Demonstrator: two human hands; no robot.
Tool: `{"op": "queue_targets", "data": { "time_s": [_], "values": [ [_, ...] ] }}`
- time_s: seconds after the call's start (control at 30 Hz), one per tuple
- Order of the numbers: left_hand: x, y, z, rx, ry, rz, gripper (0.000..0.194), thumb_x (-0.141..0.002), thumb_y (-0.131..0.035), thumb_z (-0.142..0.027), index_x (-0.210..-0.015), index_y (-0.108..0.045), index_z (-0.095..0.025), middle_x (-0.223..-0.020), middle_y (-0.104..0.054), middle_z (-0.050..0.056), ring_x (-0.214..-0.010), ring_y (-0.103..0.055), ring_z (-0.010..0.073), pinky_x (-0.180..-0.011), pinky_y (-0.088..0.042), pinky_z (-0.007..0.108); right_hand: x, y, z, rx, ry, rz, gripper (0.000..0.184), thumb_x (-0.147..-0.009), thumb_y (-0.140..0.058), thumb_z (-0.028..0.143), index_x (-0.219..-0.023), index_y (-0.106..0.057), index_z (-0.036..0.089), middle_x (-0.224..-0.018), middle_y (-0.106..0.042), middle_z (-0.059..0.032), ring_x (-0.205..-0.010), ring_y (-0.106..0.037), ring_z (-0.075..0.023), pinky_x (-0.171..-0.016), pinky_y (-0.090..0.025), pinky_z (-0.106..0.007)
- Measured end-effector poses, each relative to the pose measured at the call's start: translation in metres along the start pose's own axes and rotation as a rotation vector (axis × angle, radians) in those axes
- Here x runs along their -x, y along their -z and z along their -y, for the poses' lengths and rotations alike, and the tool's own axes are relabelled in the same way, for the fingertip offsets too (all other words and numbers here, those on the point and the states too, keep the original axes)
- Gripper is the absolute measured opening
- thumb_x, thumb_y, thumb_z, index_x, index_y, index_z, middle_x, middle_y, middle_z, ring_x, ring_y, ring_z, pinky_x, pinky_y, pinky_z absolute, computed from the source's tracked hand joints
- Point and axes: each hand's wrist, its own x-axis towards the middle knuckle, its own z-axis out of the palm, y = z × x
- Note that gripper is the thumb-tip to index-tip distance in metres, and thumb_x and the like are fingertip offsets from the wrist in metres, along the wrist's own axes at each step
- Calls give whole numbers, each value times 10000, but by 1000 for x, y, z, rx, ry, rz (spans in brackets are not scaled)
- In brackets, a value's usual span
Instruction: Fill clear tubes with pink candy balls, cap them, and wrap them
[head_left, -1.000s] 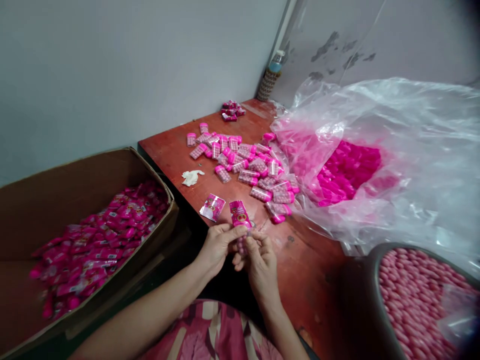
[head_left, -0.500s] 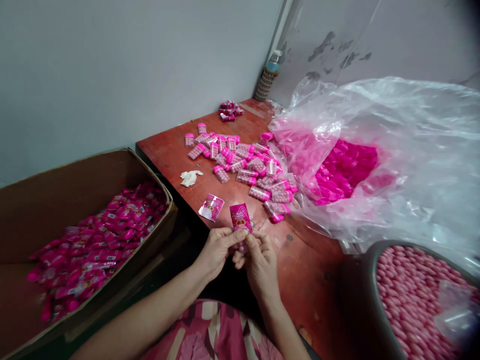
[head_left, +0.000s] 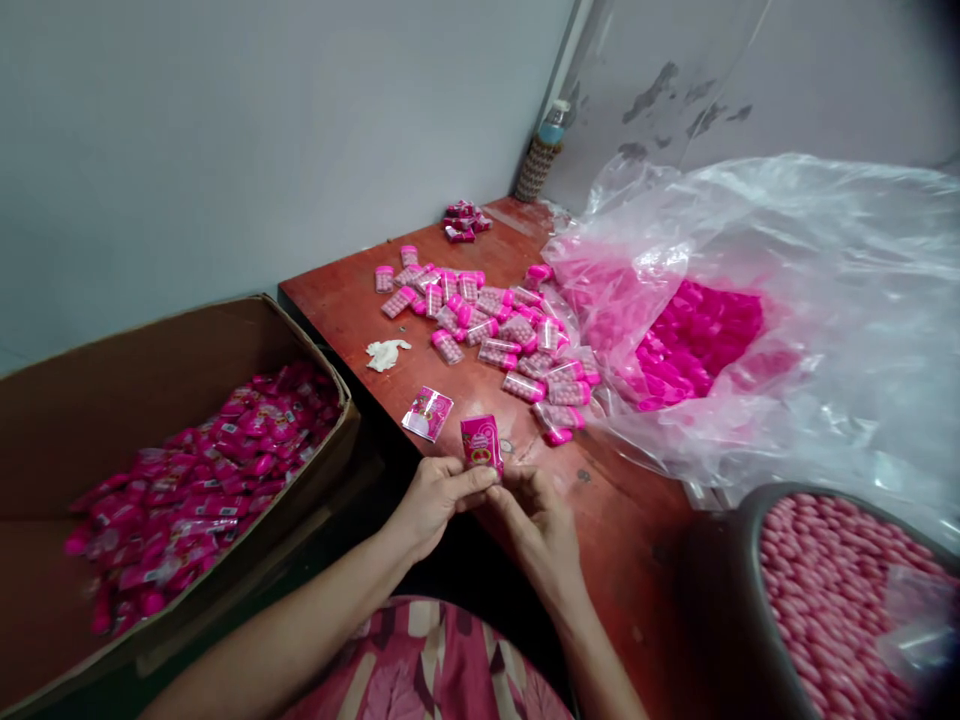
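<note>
My left hand [head_left: 433, 498] and my right hand [head_left: 534, 510] meet at the near edge of a red-brown table [head_left: 622, 540]. Both pinch a small pink labelled sleeve [head_left: 481, 444] that stands up between the fingertips; whatever is inside it is hidden by my fingers. A second flat pink sleeve [head_left: 427, 413] lies on the table just left of it. Further back is a heap of clear tubes with pink caps [head_left: 495, 330], filled with pale pink candies.
A cardboard box [head_left: 127, 400] of pink wrapped packs stands at the left. A large clear plastic bag [head_left: 787, 300] with pink pieces covers the right. A dark tub of pink candies [head_left: 840, 600] sits near right. A crumpled white scrap [head_left: 385, 353] and a bottle [head_left: 546, 150] are further back.
The pink sleeve has come lower into my fingers, so less of it sticks up. My right hand has turned and shifted slightly right; the candy tube seen below the fingers earlier is hidden now.
</note>
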Motion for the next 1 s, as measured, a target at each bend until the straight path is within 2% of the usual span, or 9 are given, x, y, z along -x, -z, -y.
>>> {"op": "queue_targets", "data": {
  "time_s": [0.1,0.2,0.4,0.6,0.77,0.83,0.9,0.97,1.0],
  "values": [
    [2,1,0,-38,14,3,220,-613,-732,-279,-658,-675,-72,-630,-633,56,-624,-585,135,-655,-454,258,-7,6,16,495,427,-24,339,-820,-530,262,-1151,-500,195,-1163,-566,-118,-1095,-508,-262,-919,-400,-472],
    [6,-3,1,-70,24,44,247,-614,-716,-320,-612,-653,-81,-551,-570,14,-504,-498,93,-526,-383,216,-18,0,28,773,638,82,457,-817,-516,393,-1208,-463,163,-1207,-539,-141,-1157,-443,-292,-985,-319,-507],
    [12,-5,6,-105,-9,71,268,-640,-676,-344,-576,-599,-96,-545,-482,-7,-510,-429,82,-489,-322,201,-30,-20,25,808,570,126,711,-707,-479,672,-1109,-524,87,-1081,-586,-183,-1055,-498,-310,-921,-396,-469],
    [13,2,15,-118,7,23,288,-641,-667,-359,-549,-584,-99,-539,-468,-3,-527,-432,94,-500,-335,213,-27,-23,24,766,493,116,590,-718,-489,654,-927,-584,110,-894,-611,-150,-857,-541,-280,-788,-440,-445],
    [14,1,19,-92,-11,-3,268,-639,-671,-336,-549,-600,-94,-536,-498,2,-522,-466,100,-501,-361,215,-29,-27,24,703,475,154,509,-757,-476,612,-864,-580,125,-806,-591,-124,-809,-541,-261,-742,-453,-422],
    [18,1,11,-85,-22,1,253,-651,-672,-325,-573,-615,-91,-561,-542,14,-541,-502,112,-525,-392,223,-31,-30,28,651,490,191,529,-756,-479,609,-959,-571,129,-895,-593,-131,-881,-542,-267,-780,-453,-426],
    [27,6,-6,-52,-64,-38,227,-663,-675,-313,-618,-639,-93,-623,-606,36,-591,-557,134,-574,-436,239,-34,-32,33,599,534,238,611,-759,-469,613,-1147,-499,142,-1137,-532,-158,-1060,-490,-290,-868,-423,-452],
    [36,18,-28,33,-176,-164,231,-669,-680,-337,-682,-660,-108,-723,-666,62,-683,-615,169,-653,-481,272,-36,-31,37,557,560,229,652,-784,-458,587,-1283,-381,175,-1345,-377,-151,-1220,-369,-296,-957,-358,-480],
    [41,27,-39,101,-287,-255,253,-658,-689,-366,-717,-662,-122,-791,-685,72,-768,-635,199,-719,-495,307,-37,-30,38,539,550,197,621,-806,-452,555,-1303,-356,194,-1379,-343,-138,-1251,-338,-289,-979,-336,-485]
  ]
}}
